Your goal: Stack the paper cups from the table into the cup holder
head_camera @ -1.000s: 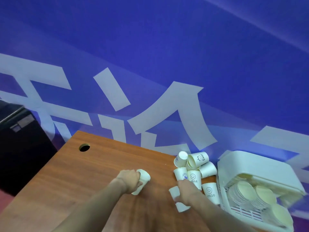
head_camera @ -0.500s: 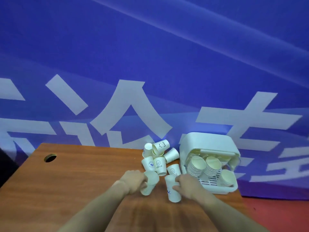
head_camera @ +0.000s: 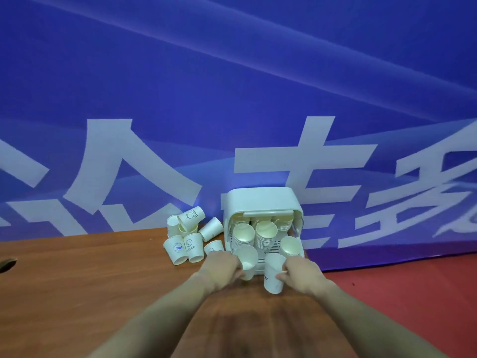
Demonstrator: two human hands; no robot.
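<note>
Both hands up at the mouth of the cup holder (head_camera: pixel 260 200), lower centre of frame, each wrapped round its own paper cup. Left hand (head_camera: pixel 222 267) grips a cup (head_camera: pixel 246 258) tipped over, open mouth facing back toward the viewer, base pointing in toward the holder. Right hand (head_camera: pixel 300 271) grips a second cup (head_camera: pixel 273 276), more upright, a small blue print on its side. Hands are apart, the two cups side by side, not touching as far as can be seen. The holder is a white plastic box lying with its opening toward the person, just beyond the fingers; inside it, rows of nested cups (head_camera: pixel 263 235) with mouths facing out. Long axis of those rows runs away from the person, into the box. Judgement: the left cup is nearer to lined up with a row; the right needs tilting first. Loose cups (head_camera: pixel 187 235) remain in a heap just left of the holder, on the brown wooden table (head_camera: pixel 77 280), some standing upside down, some on their sides.
</note>
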